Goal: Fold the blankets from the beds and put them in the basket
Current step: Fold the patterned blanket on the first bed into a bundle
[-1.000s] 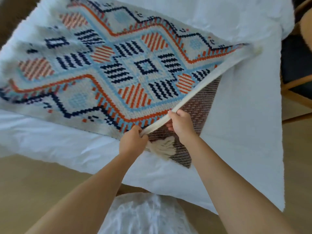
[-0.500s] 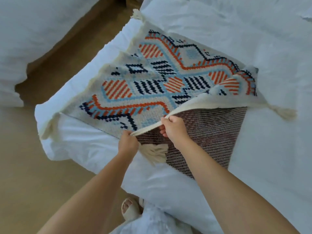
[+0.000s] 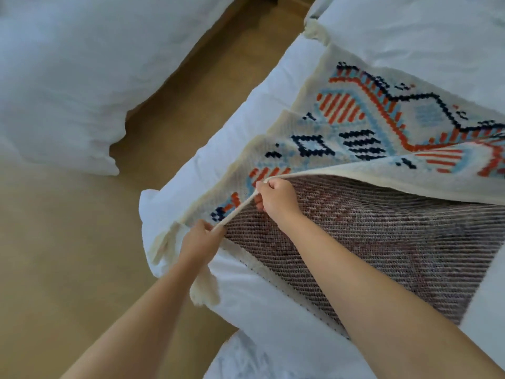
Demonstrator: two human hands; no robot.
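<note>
A woven blanket point(image 3: 363, 127) with an orange, navy and light-blue diamond pattern lies on the white bed point(image 3: 426, 34). Its cream edge is lifted, and a dark brown striped underside point(image 3: 382, 236) shows beneath the fold. My left hand point(image 3: 200, 240) pinches the cream edge near the blanket's corner, where a cream tassel point(image 3: 205, 291) hangs over the bed's side. My right hand point(image 3: 277, 199) grips the same edge a little farther along, holding it above the underside. No basket is in view.
A second white bed point(image 3: 62, 77) stands at the left. A strip of tan floor point(image 3: 175, 110) runs between the two beds and widens toward me. White fabric point(image 3: 246, 362) shows at the bottom edge, between my arms.
The view has swung left, bringing the second bed and floor gap into sight. Both hands keep their grip on the cream edge, and more of the folded blanket's striped underside shows.
</note>
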